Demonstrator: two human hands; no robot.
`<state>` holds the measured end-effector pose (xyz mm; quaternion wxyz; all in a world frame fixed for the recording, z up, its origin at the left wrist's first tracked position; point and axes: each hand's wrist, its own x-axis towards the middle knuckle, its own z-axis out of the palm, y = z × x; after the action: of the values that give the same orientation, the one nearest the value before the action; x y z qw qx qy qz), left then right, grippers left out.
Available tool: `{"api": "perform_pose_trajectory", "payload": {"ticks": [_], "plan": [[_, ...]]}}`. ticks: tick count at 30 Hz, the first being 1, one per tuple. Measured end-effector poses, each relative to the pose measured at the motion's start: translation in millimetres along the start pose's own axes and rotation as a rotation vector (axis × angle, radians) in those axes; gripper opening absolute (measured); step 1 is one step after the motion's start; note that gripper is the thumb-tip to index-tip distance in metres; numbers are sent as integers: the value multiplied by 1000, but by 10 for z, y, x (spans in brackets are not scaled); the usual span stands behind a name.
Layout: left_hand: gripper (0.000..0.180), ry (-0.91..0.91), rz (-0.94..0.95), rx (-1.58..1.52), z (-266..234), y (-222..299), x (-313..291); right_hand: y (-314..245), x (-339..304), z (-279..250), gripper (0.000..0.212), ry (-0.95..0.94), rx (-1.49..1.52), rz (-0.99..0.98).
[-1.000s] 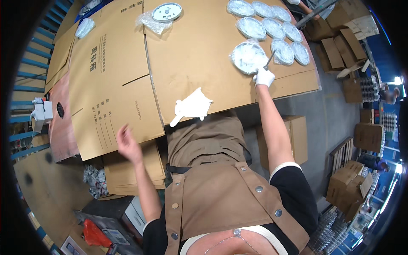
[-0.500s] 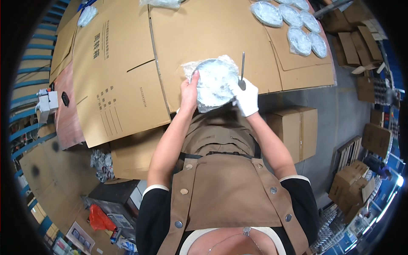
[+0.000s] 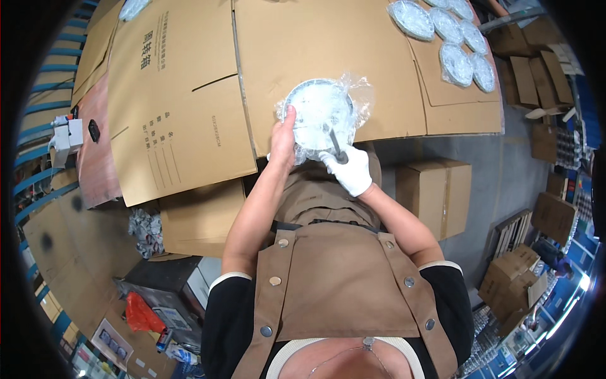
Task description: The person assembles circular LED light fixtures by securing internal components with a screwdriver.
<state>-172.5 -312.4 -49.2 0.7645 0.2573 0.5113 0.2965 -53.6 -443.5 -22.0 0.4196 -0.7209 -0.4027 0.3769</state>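
Head view: the bare left hand (image 3: 283, 140) has its fingers wrapped over the left rim of a round white disc in a clear plastic bag (image 3: 319, 117), thumb side up, holding it just above the near edge of the flattened cardboard sheets (image 3: 189, 95) that cover the bench. The white-gloved right hand (image 3: 349, 169) is clenched around a thin metal tool (image 3: 334, 144), whose tip rests against the lower right of the bag. The step in hand looks like opening or working the wrap with the tool; the next move calls for a steady left grip and a shallow, controlled stroke. More bagged discs (image 3: 457, 38) lie well apart at the far right.
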Motion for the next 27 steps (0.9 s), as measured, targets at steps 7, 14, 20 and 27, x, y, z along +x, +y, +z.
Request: {"api": "perform_pose_trajectory", "payload": {"ticks": [7, 14, 20, 27], "plan": [[60, -32, -30, -44, 3, 28, -50, -376, -67, -556, 5, -311, -649, -840], [55, -2, 6, 124, 186, 228, -272, -580, 382, -735, 22, 97, 117, 110], [41, -518, 80, 606, -15, 559, -317, -376, 526, -1046, 21, 184, 157, 133], [30, -65, 474, 381, -377, 857, -137, -434, 413, -1217, 19, 469, 457, 71]]}}
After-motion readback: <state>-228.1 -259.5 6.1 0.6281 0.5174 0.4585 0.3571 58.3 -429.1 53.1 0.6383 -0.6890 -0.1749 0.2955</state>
